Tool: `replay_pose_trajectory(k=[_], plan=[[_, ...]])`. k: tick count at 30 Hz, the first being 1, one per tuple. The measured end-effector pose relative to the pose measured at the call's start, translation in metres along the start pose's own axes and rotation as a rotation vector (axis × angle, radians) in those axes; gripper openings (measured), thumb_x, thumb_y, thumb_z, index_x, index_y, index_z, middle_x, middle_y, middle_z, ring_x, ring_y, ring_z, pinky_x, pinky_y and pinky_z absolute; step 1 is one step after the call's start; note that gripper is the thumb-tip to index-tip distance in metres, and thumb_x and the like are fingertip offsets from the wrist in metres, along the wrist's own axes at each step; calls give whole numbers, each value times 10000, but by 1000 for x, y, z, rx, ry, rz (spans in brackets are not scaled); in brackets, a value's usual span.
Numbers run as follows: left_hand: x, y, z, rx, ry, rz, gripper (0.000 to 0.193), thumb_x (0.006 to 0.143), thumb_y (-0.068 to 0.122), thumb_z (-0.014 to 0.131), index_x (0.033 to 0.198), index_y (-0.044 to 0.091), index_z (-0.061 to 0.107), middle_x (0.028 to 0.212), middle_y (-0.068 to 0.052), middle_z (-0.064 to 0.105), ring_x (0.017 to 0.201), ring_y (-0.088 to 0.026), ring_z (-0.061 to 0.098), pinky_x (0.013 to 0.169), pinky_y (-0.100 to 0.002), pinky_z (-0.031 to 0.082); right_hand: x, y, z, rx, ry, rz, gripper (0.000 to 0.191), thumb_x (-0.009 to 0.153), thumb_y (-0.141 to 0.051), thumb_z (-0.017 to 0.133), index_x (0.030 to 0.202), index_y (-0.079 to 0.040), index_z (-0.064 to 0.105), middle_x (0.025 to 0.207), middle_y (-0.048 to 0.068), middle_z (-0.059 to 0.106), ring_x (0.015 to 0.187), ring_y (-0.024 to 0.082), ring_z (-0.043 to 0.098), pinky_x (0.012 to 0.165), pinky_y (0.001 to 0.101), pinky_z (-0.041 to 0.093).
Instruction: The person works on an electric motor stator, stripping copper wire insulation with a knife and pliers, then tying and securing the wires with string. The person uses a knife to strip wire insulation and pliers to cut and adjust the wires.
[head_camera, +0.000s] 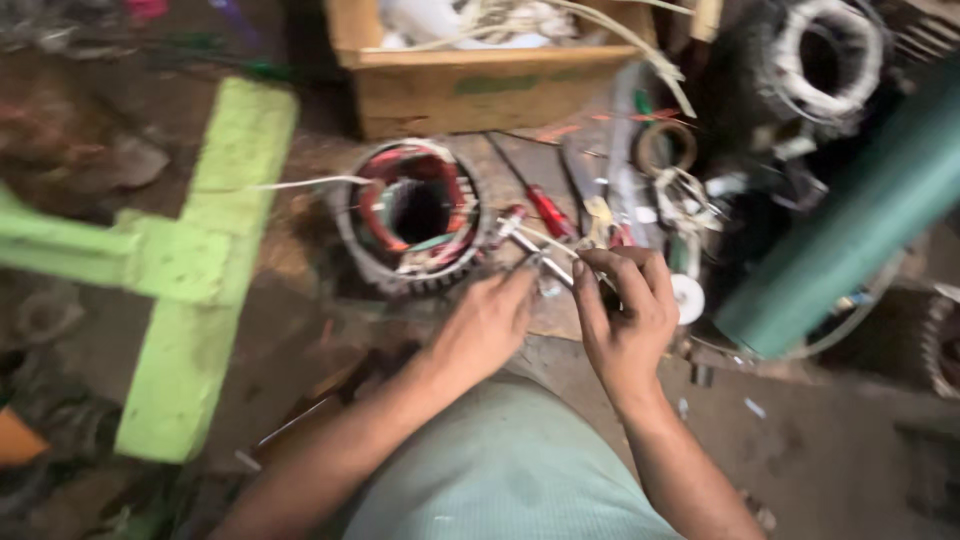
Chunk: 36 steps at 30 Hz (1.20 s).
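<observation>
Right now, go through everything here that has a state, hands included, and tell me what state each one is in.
Left hand: fingers pinching a thin wire beside the stator.
Right hand: closed on a small metal tool.
Stator: lying on its side, bore open, windings exposed.
Box: open, white wires spilling out.
Screwdriver: lying flat, not held.
Tape roll: lying flat.
Green pipe: lying at a slant.

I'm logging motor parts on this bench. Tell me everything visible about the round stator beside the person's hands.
The stator is a round, dark metal ring with a ribbed outer edge, lying flat with its bore facing up. Red and pale windings line the inside around a dark hollow centre. A whitish lead runs off to its left. It sits below a cardboard box. The left hand reaches its lower right edge; contact is blurred.
</observation>
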<state>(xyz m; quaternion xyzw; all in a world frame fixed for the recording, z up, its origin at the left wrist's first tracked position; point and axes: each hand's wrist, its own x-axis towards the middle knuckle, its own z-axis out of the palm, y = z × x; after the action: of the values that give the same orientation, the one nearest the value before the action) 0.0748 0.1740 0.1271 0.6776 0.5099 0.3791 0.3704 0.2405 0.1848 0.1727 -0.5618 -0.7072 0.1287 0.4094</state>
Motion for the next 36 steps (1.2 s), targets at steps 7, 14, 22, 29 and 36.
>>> replay_pose_trajectory(k=[7,14,22,29,36], plan=[[-4,20,5,501,-206,158,345,919,120,612,1256,102,682,980,-145,603,872,-364,665,689,-483,563,-47,52,-17,147,-229,253,112,870,-74,745,973,-33,725,889,89,667,806,197,640,748,293,498],[1,18,17,385,-147,318,184,835,152,701,1012,103,716,1099,-95,619,1017,-306,598,828,-440,526,-76,86,-16,442,-429,392,111,889,-100,753,956,-12,742,929,67,700,879,159,663,792,287,527],[-16,76,-5,289,-34,182,136,841,141,737,946,69,688,1061,-67,700,1032,-287,656,928,-427,535,-22,159,12,96,-363,351,286,1066,-289,601,1063,-45,751,941,156,704,911,303,677,836,384,522],[-63,173,-80,155,199,2,95,877,169,761,961,159,717,1030,-1,788,943,-152,767,842,-273,631,10,163,47,-378,-398,23,392,887,-312,708,1077,23,636,976,262,701,863,458,653,768,531,526],[13,125,-25,115,233,154,149,1021,122,657,1124,23,615,1072,-159,684,973,-324,707,848,-390,570,18,164,41,107,-553,757,316,943,-329,707,1039,-29,738,809,167,666,676,318,572,617,466,435]])
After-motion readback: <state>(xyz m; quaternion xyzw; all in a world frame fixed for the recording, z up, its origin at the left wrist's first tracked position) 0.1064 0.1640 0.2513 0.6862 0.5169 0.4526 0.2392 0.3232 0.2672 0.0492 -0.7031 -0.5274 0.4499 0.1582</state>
